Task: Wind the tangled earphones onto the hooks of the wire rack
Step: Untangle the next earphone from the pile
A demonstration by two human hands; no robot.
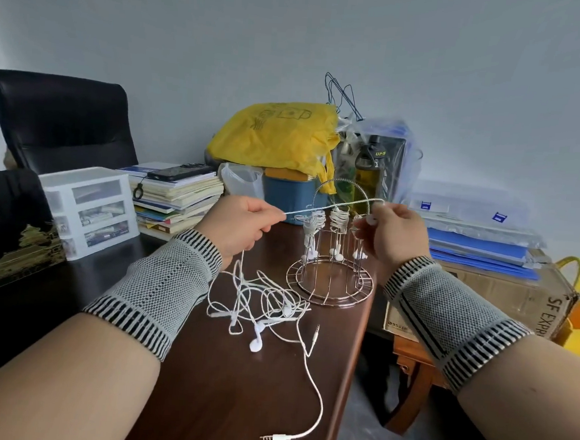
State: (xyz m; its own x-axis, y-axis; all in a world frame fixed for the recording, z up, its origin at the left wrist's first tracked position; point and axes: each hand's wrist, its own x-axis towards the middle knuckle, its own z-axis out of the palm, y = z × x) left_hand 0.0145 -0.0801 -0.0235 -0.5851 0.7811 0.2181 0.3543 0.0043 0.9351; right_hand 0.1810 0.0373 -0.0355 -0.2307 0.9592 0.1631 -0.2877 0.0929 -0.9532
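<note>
A round wire rack [329, 284] stands on the dark wooden table [234, 405], with white earphone cords [338, 219] wound on two of its upper hooks. Both hands are raised in front of it. My left hand [236, 226] pinches a white cable [334, 205] that runs taut to my right hand [392, 235], which grips its other end and an earbud. From my left hand the cable drops into a tangled heap of white earphones [262, 307] on the table. A loose jack plug [275, 437] lies near the front edge.
A white drawer unit [88, 211] and a stack of books [177, 198] sit at the left. Behind the rack are a yellow bag [274, 136], a blue container [283, 193] and a bottle [369, 170]. A cardboard box [503, 296] with blue folders stands right of the table.
</note>
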